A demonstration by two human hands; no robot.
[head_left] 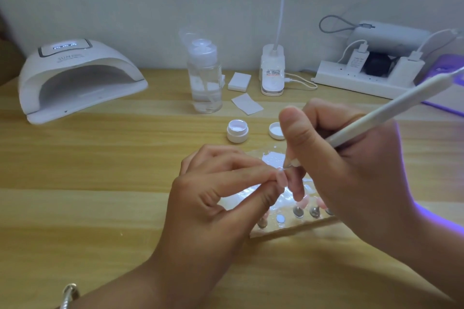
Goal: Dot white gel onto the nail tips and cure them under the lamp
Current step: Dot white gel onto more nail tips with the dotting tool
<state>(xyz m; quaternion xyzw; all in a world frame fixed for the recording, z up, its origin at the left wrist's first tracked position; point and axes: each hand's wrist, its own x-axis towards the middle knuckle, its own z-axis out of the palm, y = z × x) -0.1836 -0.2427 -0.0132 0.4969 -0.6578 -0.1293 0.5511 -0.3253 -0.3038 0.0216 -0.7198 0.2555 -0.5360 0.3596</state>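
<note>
Pale pink nail tip [281, 176] is pinched between left hand [213, 198] thumb and forefinger, held just above the clear acrylic display board [288, 229] on the light wooden table [100, 183]. Right hand [351, 170] grips a white dotting pen [376, 118] pencil-style, fingers pressed around the shaft, tip touching the nail tip's far edge. More pink tips on metal studs [298, 212] stand on the board near the right hand. Open white gel jar [237, 130] and its lid [276, 130] sit just behind the hands. White dome curing lamp [77, 78] is well apart, far left; clear pump bottle [204, 78] is between it and the jar.
</note>
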